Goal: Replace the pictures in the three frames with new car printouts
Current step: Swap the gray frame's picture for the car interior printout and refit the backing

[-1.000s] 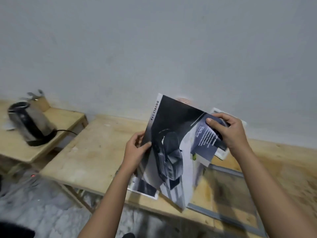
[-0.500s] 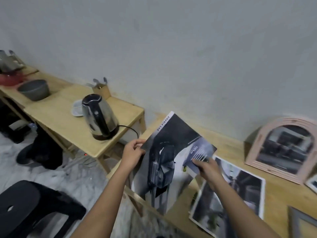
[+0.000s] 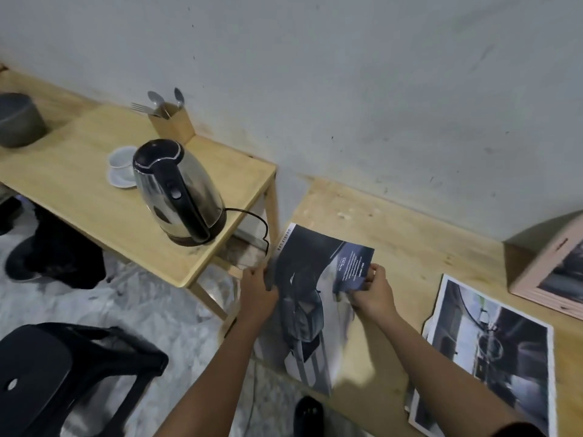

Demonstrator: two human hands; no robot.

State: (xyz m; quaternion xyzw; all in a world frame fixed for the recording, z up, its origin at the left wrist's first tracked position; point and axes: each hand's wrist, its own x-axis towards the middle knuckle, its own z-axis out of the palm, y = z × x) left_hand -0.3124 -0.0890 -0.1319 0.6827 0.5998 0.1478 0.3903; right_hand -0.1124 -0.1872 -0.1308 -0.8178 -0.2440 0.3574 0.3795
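Car printout held in both hands over the near-left corner of the worktable, just right of the kettle. Sheet upright and tilted, dark car image facing the camera, lower end hanging past the table's front edge.

Left hand clamped on the sheet's left edge about a third of the way down, fingers wrapped behind the paper, thumb side forward. Right hand pinched shut on the right edge, just under the blue text panel at the upper right corner; paper creased and curled at that pinch. Bulk of the sheet lying between and below the two hands; top strip with its printed lettering standing above them.

Second printout flat on the table, right of the held sheet, apart from it, clear of both hands. Pink frame further right, against the wall, holding a dark picture.

Kettle on a lower side table left of the worktable, cup on a saucer behind it, cutlery holder at the wall. Black stool below the kettle on the floor.
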